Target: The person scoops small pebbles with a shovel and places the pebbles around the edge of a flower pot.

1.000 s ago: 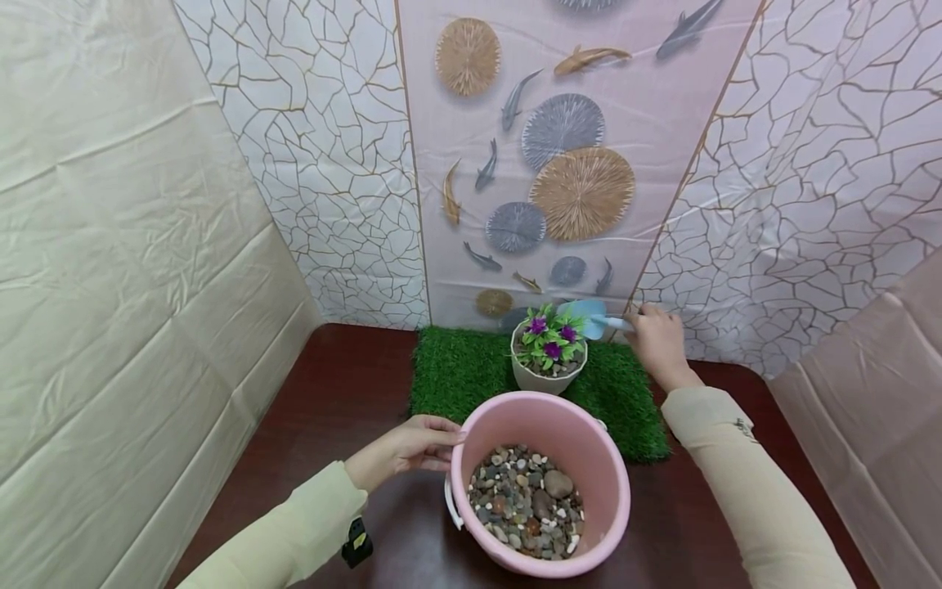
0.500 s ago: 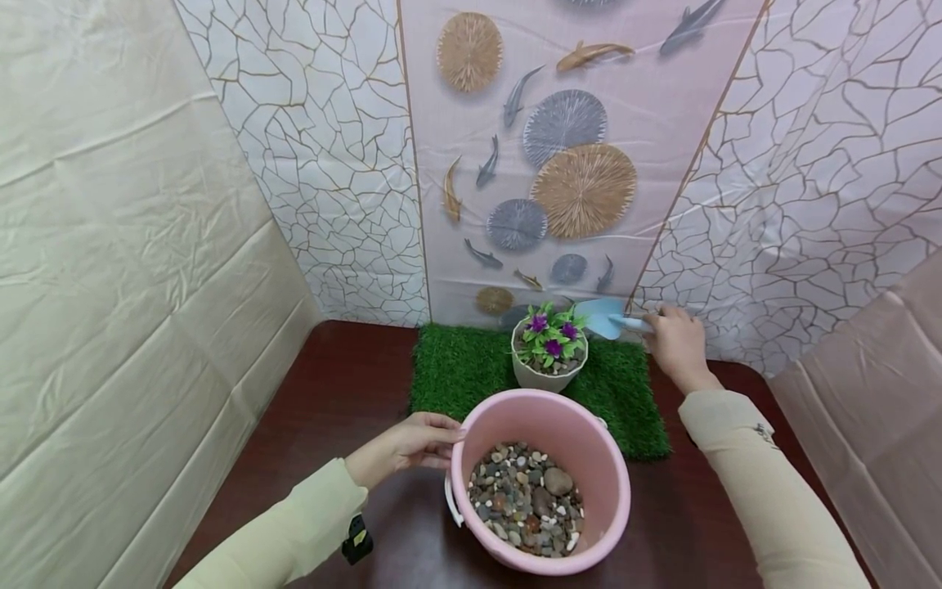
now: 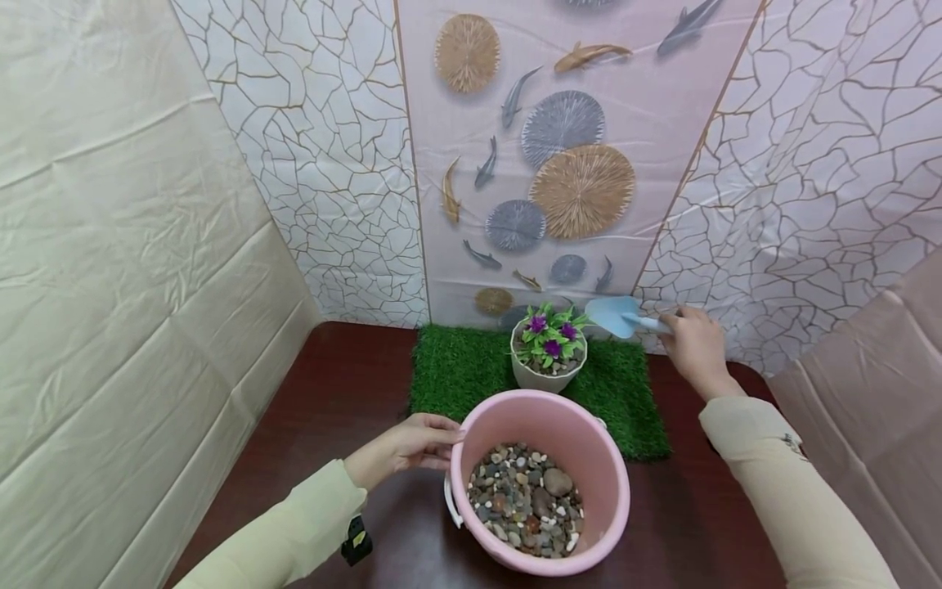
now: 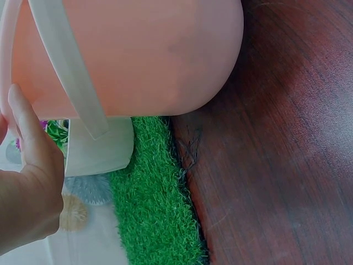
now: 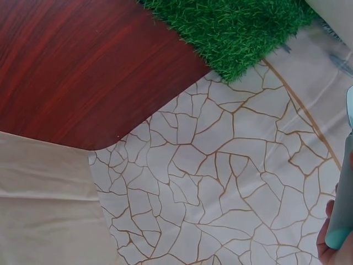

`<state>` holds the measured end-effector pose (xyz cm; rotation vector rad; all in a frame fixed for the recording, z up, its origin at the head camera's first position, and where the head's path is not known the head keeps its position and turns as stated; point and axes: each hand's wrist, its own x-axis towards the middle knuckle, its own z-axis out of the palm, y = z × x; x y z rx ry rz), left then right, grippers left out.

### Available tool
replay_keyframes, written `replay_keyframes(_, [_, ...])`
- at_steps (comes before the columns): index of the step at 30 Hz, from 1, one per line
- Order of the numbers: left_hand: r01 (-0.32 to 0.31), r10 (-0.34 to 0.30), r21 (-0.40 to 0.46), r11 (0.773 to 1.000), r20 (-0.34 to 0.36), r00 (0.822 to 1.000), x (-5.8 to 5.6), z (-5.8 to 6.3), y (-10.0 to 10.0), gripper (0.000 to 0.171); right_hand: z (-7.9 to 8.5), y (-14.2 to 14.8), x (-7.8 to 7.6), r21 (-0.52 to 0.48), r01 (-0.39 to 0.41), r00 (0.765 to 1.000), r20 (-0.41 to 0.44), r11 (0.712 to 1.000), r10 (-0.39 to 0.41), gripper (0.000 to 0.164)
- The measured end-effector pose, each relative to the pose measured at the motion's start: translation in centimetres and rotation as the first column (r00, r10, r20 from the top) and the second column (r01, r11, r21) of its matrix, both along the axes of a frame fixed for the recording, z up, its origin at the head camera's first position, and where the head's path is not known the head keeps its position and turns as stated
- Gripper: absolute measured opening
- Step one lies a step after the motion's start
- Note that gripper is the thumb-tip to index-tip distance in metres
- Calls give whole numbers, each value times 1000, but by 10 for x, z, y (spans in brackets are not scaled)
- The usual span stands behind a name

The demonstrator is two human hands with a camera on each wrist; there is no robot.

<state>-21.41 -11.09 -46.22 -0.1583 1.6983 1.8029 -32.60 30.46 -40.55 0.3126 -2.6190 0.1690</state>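
Observation:
A pink bucket (image 3: 612,491) with a layer of mixed pebbles (image 3: 518,499) at its bottom stands on the dark red table. At its left rim, my left hand (image 3: 408,444) pinches the edge, and the left wrist view shows the thumb (image 4: 25,113) along the outside wall. My right hand (image 3: 695,343) grips a small light blue hand trowel (image 3: 614,317) by its handle (image 5: 343,190), blade pointing left. No pebbles show on the blade. Just left of the blade tip is a white flowerpot (image 3: 540,379) with purple flowers (image 3: 553,348) and pebbles around the stems.
Under the pot lies a green artificial grass mat (image 3: 467,368). The wooden table (image 3: 346,384) extends to both sides. A patterned cloth (image 3: 346,164) hangs behind, and plain cloths (image 3: 132,286) close off the sides. The bucket's white handle (image 4: 69,66) hangs down its left side.
My right hand has moved to the right with the trowel, drawing the blade from behind the flowers to beside the pot. The left hand and the bucket have stayed in place.

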Motion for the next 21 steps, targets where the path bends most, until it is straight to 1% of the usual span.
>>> replay_keyframes(4, [-2,2,1,1000,2,1000,0,0,1,22,2,1,5,-13,-21,999,-47,1000,20,24])
replay_keyframes(7, [-3,3,-1,1000,3,1000,0,1,1,21,4,2,7,-21,-56,994,-90,998,54,23])
replay_keyframes(9, [-2,2,0,1000,2,1000,0,1,1,21,6,2,9,-29,-71,992,-105,997,68,24])
replay_keyframes(17, [-1,1,1,1000,3,1000,0,1,1,21,13,-2,19,-39,-100,987,-128,994,94,25])
replay_keyframes(19, [-2,2,-1,1000,3,1000,0,1,1,21,15,-5,23,-58,-112,986,-127,992,104,24])
replay_keyframes(21, [-4,4,-4,1000,4,1000,0,1,1,21,17,-10,27,-99,-128,988,-104,987,118,24])
